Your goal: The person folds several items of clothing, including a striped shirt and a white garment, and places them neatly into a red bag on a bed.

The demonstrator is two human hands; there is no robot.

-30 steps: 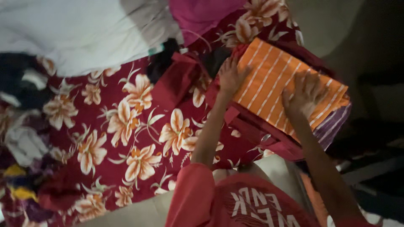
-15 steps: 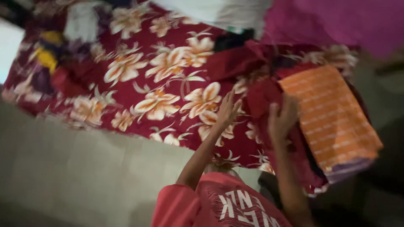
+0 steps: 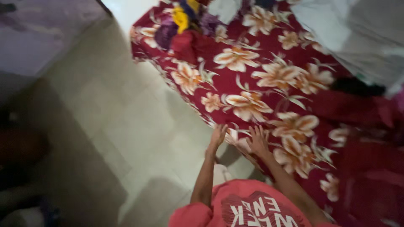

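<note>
My left hand (image 3: 218, 135) and my right hand (image 3: 257, 141) both rest flat, fingers spread, on the near edge of a dark red bedsheet with large cream and orange flowers (image 3: 269, 80). Neither hand holds anything. The sheet covers a bed that runs from the top middle down to the right. My red sleeves and shirt front (image 3: 248, 206) fill the bottom of the view. The picture is blurred by motion.
A pale tiled floor (image 3: 126, 126) lies left of the bed. A heap of purple, yellow and red clothes (image 3: 185, 25) sits at the bed's far end. A white cloth (image 3: 357, 38) lies top right, dark red fabric (image 3: 370, 159) at the right.
The view has swung left; the orange striped folded cloth my hands were on has left the frame. Both hands moved from it to the sheet's edge by the floor.
</note>
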